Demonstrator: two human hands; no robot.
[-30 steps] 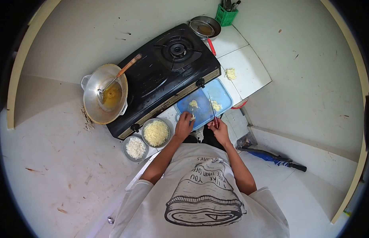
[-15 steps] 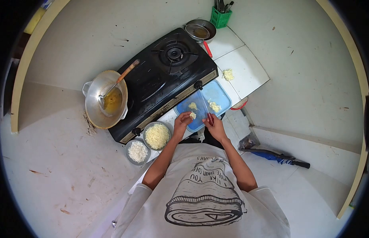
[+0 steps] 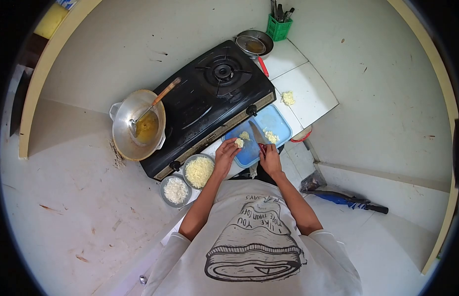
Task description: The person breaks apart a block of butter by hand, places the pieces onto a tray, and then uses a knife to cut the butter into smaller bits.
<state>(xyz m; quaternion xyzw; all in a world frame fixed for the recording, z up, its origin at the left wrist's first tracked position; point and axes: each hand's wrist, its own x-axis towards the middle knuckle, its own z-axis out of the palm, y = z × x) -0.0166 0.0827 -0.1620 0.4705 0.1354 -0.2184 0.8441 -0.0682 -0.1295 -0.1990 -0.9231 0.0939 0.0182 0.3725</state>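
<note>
My left hand (image 3: 225, 157) pinches a small pale-cream chunk (image 3: 239, 143) over the left part of a blue plastic tray (image 3: 247, 157). In my right hand (image 3: 271, 162) is a knife (image 3: 256, 132) with a dark red handle, its blade pointing away from me across the tray. A small chopped heap (image 3: 244, 135) lies on the tray left of the blade, near the chunk. To the right of the blade sits a larger pale chopped heap (image 3: 272, 136). The chunk's exact kind I cannot tell.
Beyond the tray stands a black gas stove (image 3: 195, 98) with an oily wok (image 3: 121, 129) and a wooden-handled spatula (image 3: 165, 91). Bowls of yellowish shreds (image 3: 199, 172) and white shreds (image 3: 175, 190) sit left. A shredded pile (image 3: 287, 98), strainer (image 3: 252, 45) and green basket (image 3: 279, 29) are behind.
The knife blade has turned, showing more of its flat side. My left hand still pinches the chunk beside it. The whole view has shifted slightly.
</note>
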